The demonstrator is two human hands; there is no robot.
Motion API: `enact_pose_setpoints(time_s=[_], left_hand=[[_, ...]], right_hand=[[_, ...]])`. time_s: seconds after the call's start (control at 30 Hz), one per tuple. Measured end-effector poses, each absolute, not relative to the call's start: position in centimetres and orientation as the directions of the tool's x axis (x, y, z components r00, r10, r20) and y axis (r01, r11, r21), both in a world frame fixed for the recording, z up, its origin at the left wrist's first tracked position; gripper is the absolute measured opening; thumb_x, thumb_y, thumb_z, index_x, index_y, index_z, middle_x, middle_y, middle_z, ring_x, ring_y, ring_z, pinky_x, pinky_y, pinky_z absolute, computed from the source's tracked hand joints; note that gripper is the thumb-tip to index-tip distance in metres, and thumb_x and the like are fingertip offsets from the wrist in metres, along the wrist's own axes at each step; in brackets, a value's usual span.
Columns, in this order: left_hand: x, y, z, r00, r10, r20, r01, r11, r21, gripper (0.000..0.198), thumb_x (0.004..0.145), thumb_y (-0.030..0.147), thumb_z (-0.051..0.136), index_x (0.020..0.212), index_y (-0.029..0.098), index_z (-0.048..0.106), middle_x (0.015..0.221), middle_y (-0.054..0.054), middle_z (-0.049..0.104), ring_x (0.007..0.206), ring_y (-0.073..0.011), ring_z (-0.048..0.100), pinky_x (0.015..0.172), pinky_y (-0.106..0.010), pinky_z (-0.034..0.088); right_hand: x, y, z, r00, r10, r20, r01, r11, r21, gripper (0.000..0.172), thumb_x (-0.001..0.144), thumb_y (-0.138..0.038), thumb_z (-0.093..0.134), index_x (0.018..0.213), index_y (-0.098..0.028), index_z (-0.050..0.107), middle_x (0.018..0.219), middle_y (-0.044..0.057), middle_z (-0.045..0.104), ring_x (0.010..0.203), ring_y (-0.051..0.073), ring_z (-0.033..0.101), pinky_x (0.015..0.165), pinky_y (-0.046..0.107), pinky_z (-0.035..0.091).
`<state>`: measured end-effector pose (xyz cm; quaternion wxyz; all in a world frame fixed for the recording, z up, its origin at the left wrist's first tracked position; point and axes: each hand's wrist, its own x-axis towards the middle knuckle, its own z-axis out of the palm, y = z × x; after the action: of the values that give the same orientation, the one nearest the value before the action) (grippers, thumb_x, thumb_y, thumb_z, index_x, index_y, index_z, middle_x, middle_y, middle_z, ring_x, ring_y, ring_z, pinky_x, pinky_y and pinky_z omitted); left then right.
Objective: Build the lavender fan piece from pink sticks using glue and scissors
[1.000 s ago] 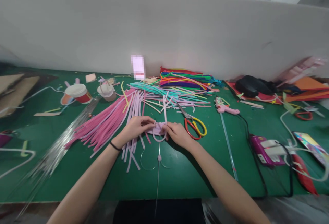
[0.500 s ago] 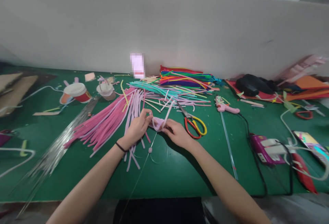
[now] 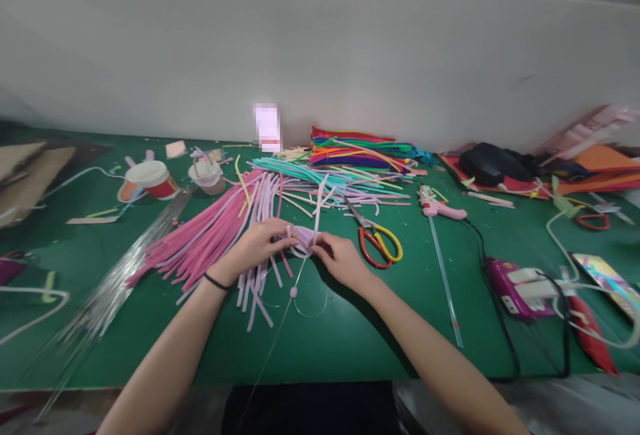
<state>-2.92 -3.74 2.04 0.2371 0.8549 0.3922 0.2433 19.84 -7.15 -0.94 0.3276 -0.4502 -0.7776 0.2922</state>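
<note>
My left hand [image 3: 257,246] and my right hand [image 3: 340,258] meet over the green table [image 3: 350,342], both pinched on a small pale lilac pipe-cleaner piece [image 3: 302,238]. One loose end of it sticks up between my hands. A thin wire [image 3: 280,322] with a small bead hangs from the piece toward the table's front edge. A fan of pink and lilac pipe cleaners [image 3: 215,235] lies just left of my left hand.
Scissors with yellow and red handles [image 3: 379,242] lie right of my right hand. A pink glue gun [image 3: 440,207] and a stack of coloured pipe cleaners [image 3: 357,152] lie behind. Paper cups [image 3: 150,180] stand back left, silver wires [image 3: 115,282] lie left, a power strip [image 3: 517,282] right.
The lilac piece has been turned between my fingers and its loose end now points more upright. My left hand has shifted slightly left and flattened. The hanging wire has swung left.
</note>
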Motion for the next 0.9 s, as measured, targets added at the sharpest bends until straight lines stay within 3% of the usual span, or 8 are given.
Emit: enact_pose_setpoints(time_s=[0.1,0.2,0.43,0.67,0.9], left_hand=[[-5.0,-2.9,2.1,0.600,0.780,0.178,0.596,-0.585,0.550,0.037,0.081,0.053,0.064,0.101,0.023,0.069,0.118,-0.008,0.066,0.113,-0.0257,0.057,0.100,-0.040,0.041],[-6.0,-2.6,2.5,0.543,0.833,0.103,0.669,-0.504,0.546,0.042,0.076,0.053,0.069,0.105,0.022,0.067,0.110,-0.007,0.067,0.106,-0.0258,0.060,0.094,-0.040,0.045],[-5.6,-3.0,3.8,0.483,0.875,-0.028,0.689,-0.360,0.629,0.029,0.078,0.046,0.067,0.090,0.020,0.068,0.089,-0.002,0.070,0.083,-0.0206,0.065,0.075,-0.029,0.048],[-4.4,-3.1,3.3,0.512,0.851,0.113,0.558,-0.430,0.710,0.027,0.082,0.045,0.064,0.081,0.019,0.068,0.081,-0.002,0.069,0.080,-0.0185,0.064,0.076,-0.029,0.048],[-2.1,-3.8,1.9,0.578,0.776,0.253,0.547,-0.598,0.586,0.021,0.090,0.036,0.054,0.087,0.021,0.068,0.092,-0.005,0.069,0.092,-0.0211,0.061,0.085,-0.034,0.046]], right_hand=[[19.8,-7.3,-0.8,-0.369,0.896,0.246,0.508,0.416,-0.754,0.011,0.092,-0.027,0.054,0.092,-0.020,0.063,0.088,0.003,0.070,0.077,0.016,0.063,0.072,0.026,0.043],[19.7,-7.4,-0.6,-0.358,0.897,0.259,0.504,0.419,-0.755,0.012,0.092,-0.027,0.054,0.093,-0.020,0.063,0.087,0.003,0.070,0.077,0.016,0.063,0.071,0.026,0.043],[19.7,-7.6,-0.6,-0.342,0.903,0.262,0.508,0.412,-0.756,0.011,0.091,-0.028,0.054,0.092,-0.020,0.063,0.085,0.002,0.069,0.075,0.015,0.063,0.070,0.025,0.043],[19.7,-7.6,-0.6,-0.355,0.897,0.264,0.535,0.426,-0.730,0.011,0.093,-0.027,0.051,0.093,-0.020,0.060,0.087,0.003,0.069,0.079,0.017,0.063,0.073,0.027,0.044],[19.9,-7.7,-0.5,-0.375,0.887,0.268,0.557,0.447,-0.700,0.011,0.096,-0.025,0.044,0.099,-0.021,0.054,0.088,0.004,0.068,0.075,0.018,0.063,0.070,0.027,0.043]])
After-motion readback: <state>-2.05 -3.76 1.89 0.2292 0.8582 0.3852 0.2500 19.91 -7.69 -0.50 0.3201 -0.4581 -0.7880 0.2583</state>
